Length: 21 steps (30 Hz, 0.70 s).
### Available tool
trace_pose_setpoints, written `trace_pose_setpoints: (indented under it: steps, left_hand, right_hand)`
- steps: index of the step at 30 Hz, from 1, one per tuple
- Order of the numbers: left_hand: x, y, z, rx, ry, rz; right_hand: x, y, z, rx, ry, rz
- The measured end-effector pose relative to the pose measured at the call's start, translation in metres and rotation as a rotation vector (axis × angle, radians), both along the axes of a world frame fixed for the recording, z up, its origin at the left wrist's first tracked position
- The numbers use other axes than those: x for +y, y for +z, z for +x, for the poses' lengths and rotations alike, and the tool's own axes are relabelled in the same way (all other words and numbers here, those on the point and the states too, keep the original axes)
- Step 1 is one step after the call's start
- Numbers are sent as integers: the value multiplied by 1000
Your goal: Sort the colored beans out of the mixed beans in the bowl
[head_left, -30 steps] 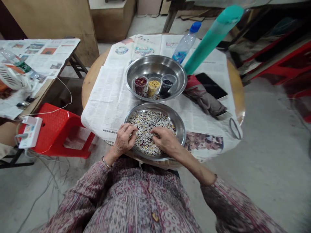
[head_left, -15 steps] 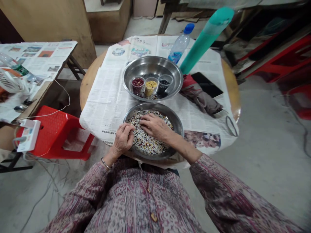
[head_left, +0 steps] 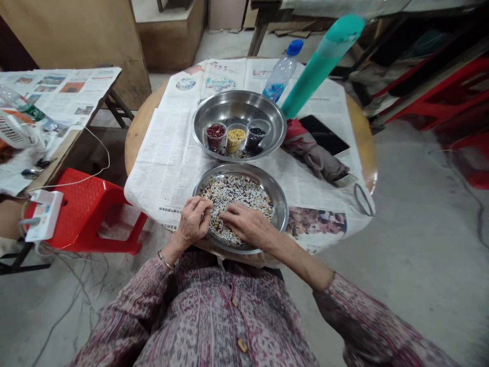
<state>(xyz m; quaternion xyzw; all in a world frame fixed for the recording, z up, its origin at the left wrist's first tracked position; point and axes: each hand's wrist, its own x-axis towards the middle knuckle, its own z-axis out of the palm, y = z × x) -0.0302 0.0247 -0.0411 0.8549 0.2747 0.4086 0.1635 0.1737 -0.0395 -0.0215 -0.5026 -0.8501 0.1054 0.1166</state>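
A shallow steel basin (head_left: 281, 214) of mixed white, black, yellow and red grains (head_left: 239, 191) sits at the table's near edge. At its left rim is my left hand (head_left: 194, 220), fingers curled inward; whatever they enclose is hidden. My right hand (head_left: 250, 224) reaches over the near part of the grains, fingertips bent down and drawn together at the surface. Any grain between them is too small to make out. Behind stands a larger steel basin (head_left: 237, 104) with three clear plastic cups: one of dark red beans (head_left: 216, 132), one of yellow grains (head_left: 236, 135), one of black beans (head_left: 256, 133).
On the newspaper-covered table (head_left: 160, 137) stand a blue-capped bottle (head_left: 280, 74) and a tall green cylinder (head_left: 319, 69). A folded umbrella (head_left: 315, 155) and a dark flat tablet-like object (head_left: 324, 135) lie at right. A red stool (head_left: 80, 209) with a power strip (head_left: 44, 214) is at left.
My right hand has drawn back toward me across the grains, uncovering the middle of the basin. My left hand stays at the left rim, nearly still.
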Motion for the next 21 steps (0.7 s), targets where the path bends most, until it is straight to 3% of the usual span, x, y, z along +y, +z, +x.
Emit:
trace_pose_setpoints:
  steps: [7,11,13,17,21]
  left_hand:
    - [0,-2,-1,3,14,-32]
    - [0,-3,-1,-13,17,-27]
    - [0,-4,-1,-8,19,-33]
    - [0,-4,-1,12,31,-5]
    - [0,-4,-1,8,44,15]
  right_hand:
    - [30,-7,44,91,-438,96]
    - [41,-6,29,46,-559,99]
    - [43,-6,11,70,-491,75]
    - [33,-3,-23,140,-196,32]
    - [7,1,-22,125,-14,22]
